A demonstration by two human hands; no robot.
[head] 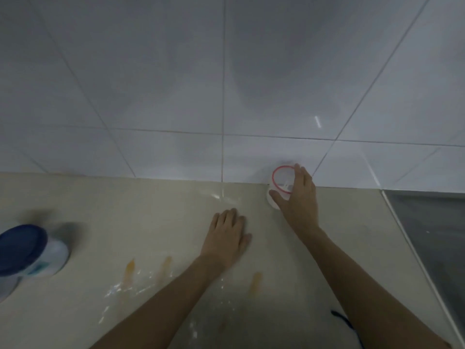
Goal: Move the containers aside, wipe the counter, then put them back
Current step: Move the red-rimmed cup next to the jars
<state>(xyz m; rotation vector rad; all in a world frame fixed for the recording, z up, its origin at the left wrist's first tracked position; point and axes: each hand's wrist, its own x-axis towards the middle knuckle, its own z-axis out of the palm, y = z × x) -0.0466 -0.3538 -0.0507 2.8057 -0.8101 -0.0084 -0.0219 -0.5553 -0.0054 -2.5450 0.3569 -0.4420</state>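
A small clear container with a red-rimmed lid [281, 181] stands on the beige counter [151, 210] against the tiled wall. My right hand [298, 197] wraps its right side, thumb in front and fingers over the lid. My left hand [227, 235] lies flat, palm down, on the counter just left of it, holding nothing. A white tub with a dark blue lid [30, 250] stands at the far left edge. Orange stains [129, 269] and white powder smears [120, 290] mark the counter near me.
The white tiled wall [226, 84] rises right behind the counter. A steel surface [432, 235] adjoins the counter on the right. A dark blue cord [347, 323] lies near my right forearm. Another pale container edge [6, 288] shows at the lower left.
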